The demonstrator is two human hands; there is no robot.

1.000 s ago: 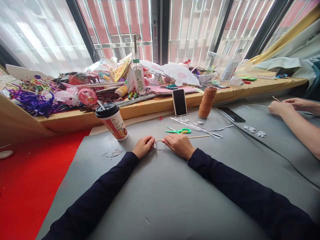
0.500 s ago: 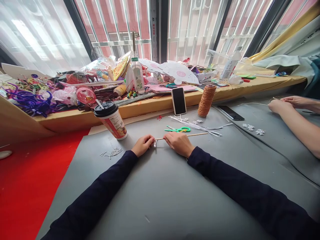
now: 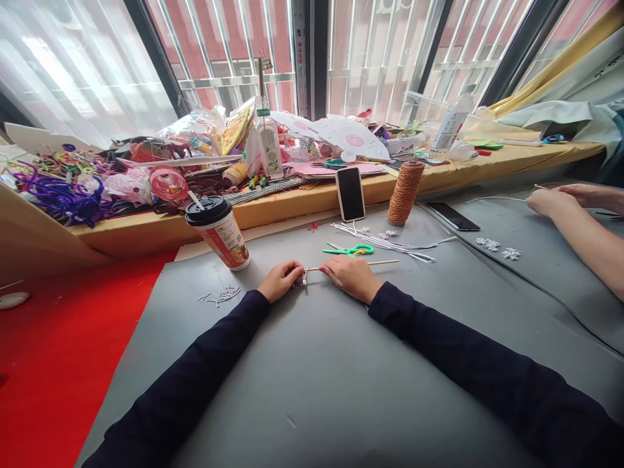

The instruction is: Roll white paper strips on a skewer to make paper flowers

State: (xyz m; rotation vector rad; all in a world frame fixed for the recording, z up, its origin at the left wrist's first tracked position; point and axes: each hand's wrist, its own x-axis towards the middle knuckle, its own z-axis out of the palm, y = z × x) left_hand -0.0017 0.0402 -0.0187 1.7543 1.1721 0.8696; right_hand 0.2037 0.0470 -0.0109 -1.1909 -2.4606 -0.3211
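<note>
A thin wooden stick (image 3: pixel 384 262) lies level across both hands, just above the grey table. My right hand (image 3: pixel 351 276) is closed around its middle, and the bare end sticks out to the right. At the other end my left hand (image 3: pixel 281 281) pinches the stick, with a small white cord piece (image 3: pixel 305 278) hanging from it beside the fingertips. What lies under the left fingers is hidden. Behind my right hand are green-handled scissors (image 3: pixel 348 249) and several long white cords (image 3: pixel 385 240). Short white cord scraps (image 3: pixel 223 295) lie left of my left hand.
A paper cup with a black lid (image 3: pixel 217 233) stands at the left. A propped phone (image 3: pixel 350 194) and an orange cord spool (image 3: pixel 405 193) stand at the back. Another person's hands (image 3: pixel 560 198) work at the right, near a flat phone (image 3: pixel 453 216) and white knotted flowers (image 3: pixel 510 253).
The stick's free right end has drawn slightly left, towards my right hand. Both hands keep their grip, and the view has shifted a little.
</note>
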